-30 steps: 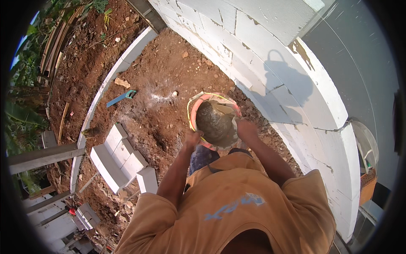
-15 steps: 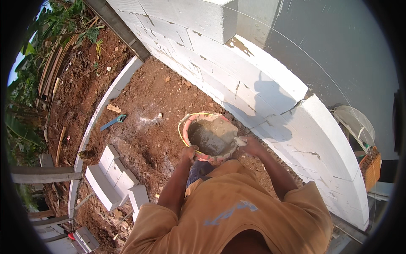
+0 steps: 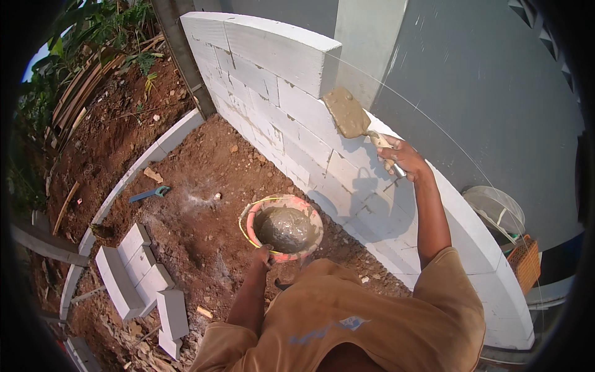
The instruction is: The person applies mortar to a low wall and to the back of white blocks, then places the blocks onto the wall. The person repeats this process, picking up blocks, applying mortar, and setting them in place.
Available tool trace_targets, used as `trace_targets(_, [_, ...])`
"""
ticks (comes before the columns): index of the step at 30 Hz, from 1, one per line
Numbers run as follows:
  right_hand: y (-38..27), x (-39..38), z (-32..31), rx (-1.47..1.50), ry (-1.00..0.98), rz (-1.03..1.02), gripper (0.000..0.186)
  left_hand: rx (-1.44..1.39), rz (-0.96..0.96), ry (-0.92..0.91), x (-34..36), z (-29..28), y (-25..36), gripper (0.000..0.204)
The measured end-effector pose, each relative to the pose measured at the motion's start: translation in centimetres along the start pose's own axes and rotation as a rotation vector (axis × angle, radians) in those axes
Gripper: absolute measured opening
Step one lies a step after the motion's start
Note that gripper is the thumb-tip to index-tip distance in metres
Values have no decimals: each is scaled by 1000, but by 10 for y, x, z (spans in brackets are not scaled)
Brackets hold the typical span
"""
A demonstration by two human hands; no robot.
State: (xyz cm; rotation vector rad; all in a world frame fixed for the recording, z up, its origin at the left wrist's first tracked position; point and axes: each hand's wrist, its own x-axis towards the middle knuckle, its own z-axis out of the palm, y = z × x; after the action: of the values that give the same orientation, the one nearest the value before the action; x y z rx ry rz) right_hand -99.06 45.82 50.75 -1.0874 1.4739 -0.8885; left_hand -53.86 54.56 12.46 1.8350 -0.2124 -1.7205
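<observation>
My right hand point(image 3: 400, 158) is closed around the handle of a trowel point(image 3: 383, 149), raised to the stepped top of a white block wall point(image 3: 260, 87). The trowel's blade carries grey mortar point(image 3: 347, 111) and is just beside the end of the upper block course; whether it touches the wall I cannot tell. My left hand point(image 3: 265, 254) grips the rim or cord of a red bucket point(image 3: 310, 235), which holds wet grey mortar point(image 3: 285, 229) and is held low over the soil, near my body.
Loose white blocks point(image 3: 139, 273) lie at lower left. A blue handsaw point(image 3: 149, 194) lies on the soil beside a low curved block edge point(image 3: 105, 204). Plants and poles stand at far left. A grey wall point(image 3: 465, 111), thin string, sieve point(image 3: 493, 204) and orange crate point(image 3: 527, 266) are at right.
My right hand has risen from the bucket toward the wall top with a mortar-laden trowel. My left hand and the bucket sit lower and further left in view. The camera's view has shifted.
</observation>
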Motion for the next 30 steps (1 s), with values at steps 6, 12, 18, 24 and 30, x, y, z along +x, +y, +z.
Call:
trace_targets(6, [-20, 77, -25, -516, 190, -26, 55, -205, -94, 87, -28, -61, -70, 36])
trace_targets(12, [32, 42, -63, -645, 339, -91, 54, -447, -171, 320, -29, -153, -197, 35])
trace_targets(18, [76, 6, -105, -1061, 509, -303, 60, -755, -254, 452, -62, -228, -314, 37])
trace_targets(24, [14, 15, -27, -1150, 593, -66, 61, -994, -253, 500, -114, -265, -398, 41])
trace_targets(30, [-2, 78, 0, -1176, 628, -187, 61, -1027, -258, 568, -113, -271, -451, 40])
